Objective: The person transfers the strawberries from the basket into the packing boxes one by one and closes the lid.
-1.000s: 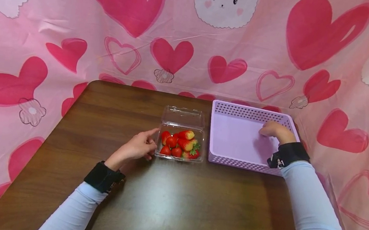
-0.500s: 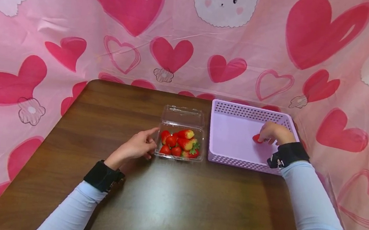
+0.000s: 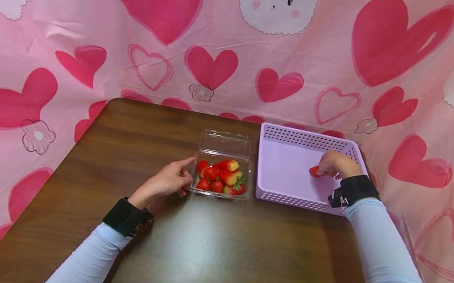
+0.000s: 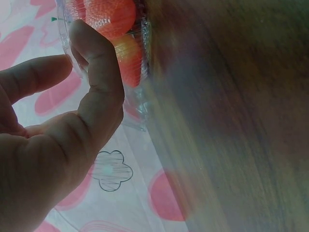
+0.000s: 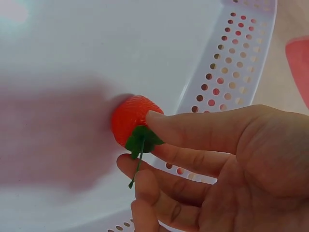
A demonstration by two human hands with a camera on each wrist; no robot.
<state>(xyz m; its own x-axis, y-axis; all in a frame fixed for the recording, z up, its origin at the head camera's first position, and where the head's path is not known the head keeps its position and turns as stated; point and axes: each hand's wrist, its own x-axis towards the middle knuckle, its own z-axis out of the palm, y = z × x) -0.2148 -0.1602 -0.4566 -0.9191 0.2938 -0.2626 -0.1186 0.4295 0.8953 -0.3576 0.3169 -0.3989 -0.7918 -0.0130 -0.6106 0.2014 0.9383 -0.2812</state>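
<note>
In the head view my right hand point(image 3: 337, 163) reaches into the right part of a lilac plastic basket point(image 3: 280, 168). It pinches a red strawberry point(image 5: 133, 116) between thumb and fingers, low over the basket floor; the green leaves and stem point towards the palm. Left of the basket, a clear plastic clamshell box point(image 3: 250, 174) stands with its lid point(image 3: 226, 145) folded back. Several strawberries point(image 3: 228, 177) fill the box, some red, some partly yellow. My left hand point(image 3: 169, 179) rests at the box's left side, index finger extended along the wall, thumb apart from it in the left wrist view.
Both containers stand on a dark wooden table point(image 3: 198, 245), box and basket side by side with a narrow gap. A pink cloth with hearts point(image 3: 275, 86) hangs behind the table and along its sides. The basket's perforated walls point(image 5: 224, 72) surround my right hand.
The strawberry under my right hand, hidden at first, now shows at the fingertips, and the hand has shifted slightly. The left hand and the box stay where they were.
</note>
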